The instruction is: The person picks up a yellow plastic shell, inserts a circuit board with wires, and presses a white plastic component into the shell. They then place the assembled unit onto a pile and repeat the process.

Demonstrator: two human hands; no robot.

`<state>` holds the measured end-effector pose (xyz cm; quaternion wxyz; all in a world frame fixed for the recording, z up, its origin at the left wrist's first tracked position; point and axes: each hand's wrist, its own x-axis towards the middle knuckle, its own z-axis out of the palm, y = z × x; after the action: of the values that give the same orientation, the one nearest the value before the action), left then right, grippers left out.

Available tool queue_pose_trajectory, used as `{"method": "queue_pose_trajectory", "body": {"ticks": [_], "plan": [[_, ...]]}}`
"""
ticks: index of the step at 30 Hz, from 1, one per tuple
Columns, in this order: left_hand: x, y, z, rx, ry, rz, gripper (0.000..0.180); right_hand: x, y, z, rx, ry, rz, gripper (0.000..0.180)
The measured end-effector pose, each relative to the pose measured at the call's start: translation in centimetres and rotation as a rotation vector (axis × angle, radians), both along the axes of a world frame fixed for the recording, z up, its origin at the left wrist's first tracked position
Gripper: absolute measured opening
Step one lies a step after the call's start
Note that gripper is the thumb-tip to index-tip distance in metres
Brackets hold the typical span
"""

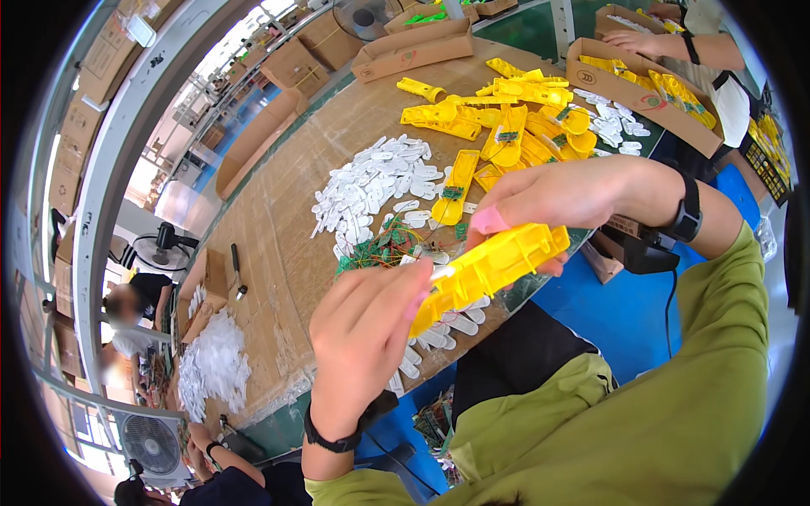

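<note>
A yellow plastic housing (494, 268) with ribbed walls is held up in front of me, tilted with its right end higher. My left hand (363, 325) closes on its lower left end, and a small white bit shows by those fingertips. My right hand (565, 198) grips the right part from above, fingers partly hidden behind the housing. Just beyond, small green circuit boards (384, 249) with red wires lie in a tangle. More yellow housings (506, 139) are piled farther off, some with a green board inside. White oval plastic pieces (375, 185) form a heap left of them.
A screwdriver-like tool (237, 271) and a pile of clear white pieces (215, 363) lie on the left of the cardboard-covered table (283, 295). Open cardboard boxes (413, 52) line the far edge. Other people's hands work at the far right (633, 42) and lower left (202, 443).
</note>
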<state>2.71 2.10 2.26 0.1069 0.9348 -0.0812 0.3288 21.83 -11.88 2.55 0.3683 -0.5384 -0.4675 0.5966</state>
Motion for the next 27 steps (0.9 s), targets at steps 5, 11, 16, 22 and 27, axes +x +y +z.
{"method": "queue_pose_trajectory", "body": {"ticks": [5,11,16,22,27], "plan": [[-1.7,-1.5,0.6,0.254,0.077,-0.017,0.031,-2.1,-0.6,0.3,-0.019,-0.021,-0.041,0.039],[-2.8,-1.5,-0.3,0.204,0.195,-0.018,0.029,-3.6,-1.2,-0.1,0.032,-0.178,0.0,0.034],[-3.8,-1.0,-1.8,-0.082,0.347,-0.163,0.033,-5.6,-1.5,-0.7,0.023,-0.339,0.14,0.035],[-5.1,-0.7,-5.5,-0.36,0.526,-0.192,0.039,-4.9,2.1,-3.6,0.171,-0.591,0.467,0.052],[-7.1,-0.2,-8.5,-0.68,0.719,-0.016,0.037,1.0,7.6,-6.5,0.19,-1.25,0.042,0.037]]}}
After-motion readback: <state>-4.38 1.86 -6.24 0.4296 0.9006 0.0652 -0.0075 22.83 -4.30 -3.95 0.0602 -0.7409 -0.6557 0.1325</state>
